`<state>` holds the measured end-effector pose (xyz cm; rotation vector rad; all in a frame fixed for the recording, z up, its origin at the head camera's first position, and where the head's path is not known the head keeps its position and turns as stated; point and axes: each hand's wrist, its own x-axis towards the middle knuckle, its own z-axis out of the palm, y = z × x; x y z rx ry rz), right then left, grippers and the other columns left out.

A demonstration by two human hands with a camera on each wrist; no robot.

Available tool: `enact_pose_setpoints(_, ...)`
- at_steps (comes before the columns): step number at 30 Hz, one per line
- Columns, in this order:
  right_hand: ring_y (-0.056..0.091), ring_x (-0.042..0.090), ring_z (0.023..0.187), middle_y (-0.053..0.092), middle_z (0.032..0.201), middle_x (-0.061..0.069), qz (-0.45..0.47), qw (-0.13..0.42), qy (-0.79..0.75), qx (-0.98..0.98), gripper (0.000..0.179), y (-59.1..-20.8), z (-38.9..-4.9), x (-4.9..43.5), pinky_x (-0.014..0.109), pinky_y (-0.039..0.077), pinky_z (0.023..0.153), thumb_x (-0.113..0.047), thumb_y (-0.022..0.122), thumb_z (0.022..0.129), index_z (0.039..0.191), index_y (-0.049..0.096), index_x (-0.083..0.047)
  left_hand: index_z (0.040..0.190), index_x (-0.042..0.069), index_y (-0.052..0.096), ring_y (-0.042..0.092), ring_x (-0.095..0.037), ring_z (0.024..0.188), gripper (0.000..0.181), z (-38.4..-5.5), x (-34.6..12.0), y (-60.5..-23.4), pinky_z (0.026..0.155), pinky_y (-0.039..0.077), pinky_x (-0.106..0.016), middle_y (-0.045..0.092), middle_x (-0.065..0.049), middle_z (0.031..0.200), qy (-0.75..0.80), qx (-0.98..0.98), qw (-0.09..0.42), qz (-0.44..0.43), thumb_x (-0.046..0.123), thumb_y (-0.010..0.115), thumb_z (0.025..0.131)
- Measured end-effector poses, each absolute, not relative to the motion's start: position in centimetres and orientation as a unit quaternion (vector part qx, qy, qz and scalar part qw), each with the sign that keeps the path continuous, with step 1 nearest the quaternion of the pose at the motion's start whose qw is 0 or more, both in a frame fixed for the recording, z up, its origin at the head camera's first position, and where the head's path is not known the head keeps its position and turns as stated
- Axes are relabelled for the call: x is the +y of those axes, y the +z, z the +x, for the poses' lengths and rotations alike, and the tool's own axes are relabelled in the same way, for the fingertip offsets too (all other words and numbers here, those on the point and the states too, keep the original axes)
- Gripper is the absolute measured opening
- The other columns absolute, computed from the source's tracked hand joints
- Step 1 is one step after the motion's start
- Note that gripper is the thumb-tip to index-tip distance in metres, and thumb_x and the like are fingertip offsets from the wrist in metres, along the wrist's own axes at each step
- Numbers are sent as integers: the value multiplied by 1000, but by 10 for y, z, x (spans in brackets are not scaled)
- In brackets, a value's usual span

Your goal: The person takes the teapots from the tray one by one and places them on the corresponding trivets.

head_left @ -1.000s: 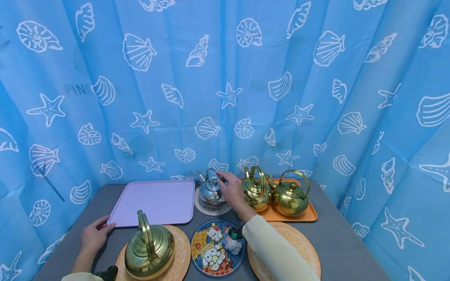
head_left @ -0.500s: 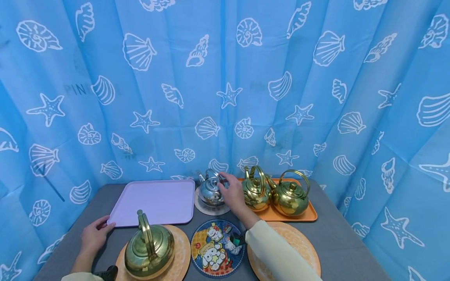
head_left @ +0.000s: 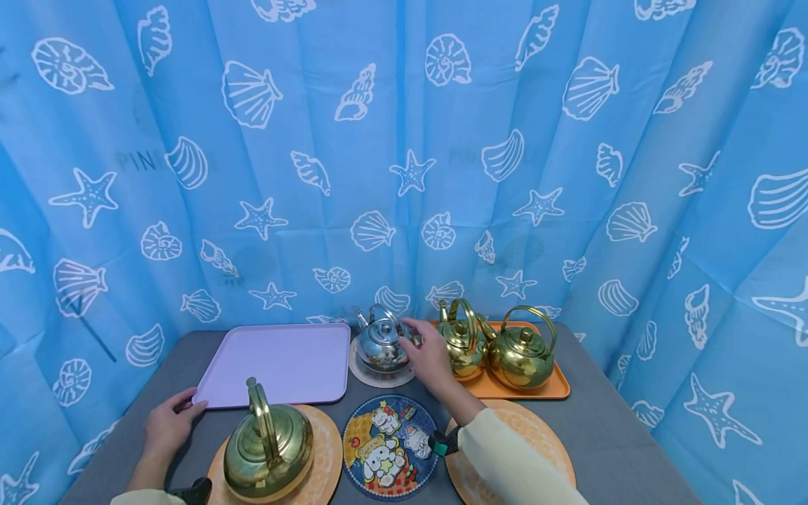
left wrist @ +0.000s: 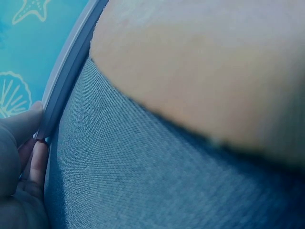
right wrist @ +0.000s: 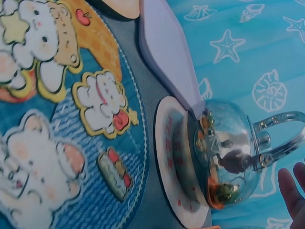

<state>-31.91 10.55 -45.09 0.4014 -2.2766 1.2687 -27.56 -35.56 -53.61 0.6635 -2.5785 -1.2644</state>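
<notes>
At the near left corner of the lavender tray (head_left: 280, 361), my left hand (head_left: 167, 429) pinches the rim. In the left wrist view the thumb (left wrist: 29, 119) lies on the tray's edge (left wrist: 64, 76) and a finger sits beneath it. A small silver teapot (head_left: 380, 353) stands upright on a pale round mat (head_left: 379, 381), its spout toward the back left. My right hand (head_left: 432, 356) is just right of the teapot's handle, holding nothing. The right wrist view shows its fingers (right wrist: 287, 188) loosely extended and apart from the handle (right wrist: 286, 152).
Two gold teapots (head_left: 522, 359) stand on an orange tray (head_left: 558, 386) at the back right. Another gold teapot (head_left: 252, 459) sits on a round orange mat (head_left: 327, 456) at the front left. A cartoon mat (head_left: 385, 466) lies in the middle, and a second orange mat (head_left: 549, 445) under my right sleeve.
My right hand has let go of the silver teapot's handle and drawn back slightly to the right. The teapot stays on its mat. My left hand has not moved.
</notes>
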Motion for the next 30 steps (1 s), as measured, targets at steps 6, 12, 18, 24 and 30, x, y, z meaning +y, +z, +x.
enact_pose_setpoints(6, 60, 21, 88, 66, 108, 9, 138, 245, 465, -839, 30, -455, -310, 117, 28, 51, 64, -7, 71, 89, 119, 67, -7, 140, -7, 44, 41, -48, 123, 53, -276, -354, -535, 101, 34, -61, 44, -35, 135, -426, -871, 98, 224, 21, 62, 98)
enact_pose_setpoints(12, 63, 29, 89, 66, 100, 10, 151, 265, 439, -845, 26, -464, -301, 128, 34, 54, 68, -5, 71, 88, 113, 69, -5, 140, -7, 44, 41, -48, 123, 54, -277, -355, -536, 101, 35, -61, 44, -34, 136, -428, -869, 98, 227, 21, 62, 98)
enact_pose_setpoints(18, 64, 24, 92, 67, 104, 9, 149, 250, 439, -850, 27, -474, -290, 140, 37, 56, 73, -7, 72, 88, 114, 69, -3, 141, -6, 44, 41, -47, 124, 54, -278, -356, -537, 101, 35, -61, 43, -34, 137, -427, -869, 96, 233, 20, 62, 98)
enact_pose_setpoints(24, 64, 24, 97, 68, 107, 8, 132, 227, 451, -853, 28, -485, -280, 152, 40, 55, 79, -6, 73, 87, 115, 69, -4, 140, -7, 44, 41, -48, 123, 54, -278, -356, -537, 100, 35, -61, 43, -35, 136, -428, -869, 98, 230, 21, 61, 98)
enact_pose_setpoints(30, 65, 23, 94, 69, 105, 11, 105, 208, 477, -847, 26, -496, -271, 167, 36, 55, 78, -4, 72, 87, 113, 69, -3, 140, -7, 44, 41, -48, 122, 53, -277, -355, -535, 100, 35, -61, 43, -35, 136, -425, -872, 98, 223, 21, 61, 98)
